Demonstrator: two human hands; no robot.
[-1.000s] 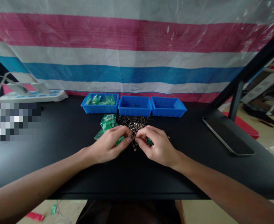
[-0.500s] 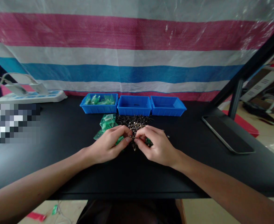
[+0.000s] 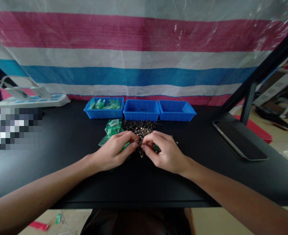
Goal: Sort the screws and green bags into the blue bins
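My left hand and my right hand meet fingertip to fingertip over a pile of small dark metal screws on the black table. Both hands are closed in a pinch. A small green plastic bag shows under my left fingers, and green also peeks out under my right hand. Something tiny sits between the fingertips; I cannot make it out. A heap of green bags lies just left of the screws.
Three blue trays stand in a row behind the pile: the left tray holds green bags, the middle tray and right tray look bare. A phone lies at the right. A white power strip sits far left.
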